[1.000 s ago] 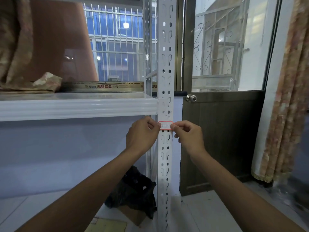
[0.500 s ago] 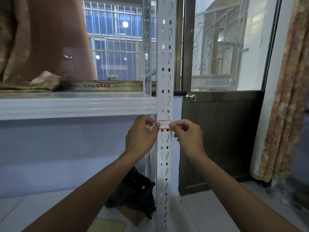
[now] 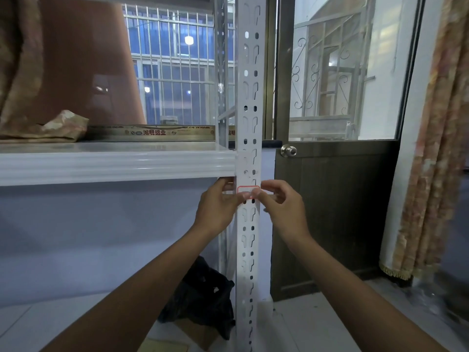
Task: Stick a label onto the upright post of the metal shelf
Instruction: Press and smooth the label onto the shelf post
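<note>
Both thumbs are on the label [image 3: 248, 190], meeting over its lower edge, and the other fingers of each hand are curled close beside it. The left hand [image 3: 218, 208] comes in from one side, its fingers hooked round the edge of the post [image 3: 250, 97]. The right hand [image 3: 283, 208] comes in from the other, forefinger by the label's top corner and thumb below. Each hand has a narrow, closed hold on the label, pressing it to the metal, I'd say. The blur there keeps me from telling whether the ends are still pinched or already flat down.

A moment ago the label was held by its two ends, stretched across the post, with its face left bare. The thumbs have since slid inward over it. I take that to mean it is placed and being rubbed down — what's left is smoothing the ends and letting go. It sits across the post's slots, so parts of it have no metal behind them, and a hard press there could dimple it.

Just above the grip the shelf [image 3: 114, 166] meets the post, and the label lies right under that joint. To the right of the hands stands a dark door [image 3: 330, 212], its knob [image 3: 288, 150] a little higher than the grip. Well below the left hand, near the foot of the post, a black bag [image 3: 203, 295] slumps on the floor.
</note>
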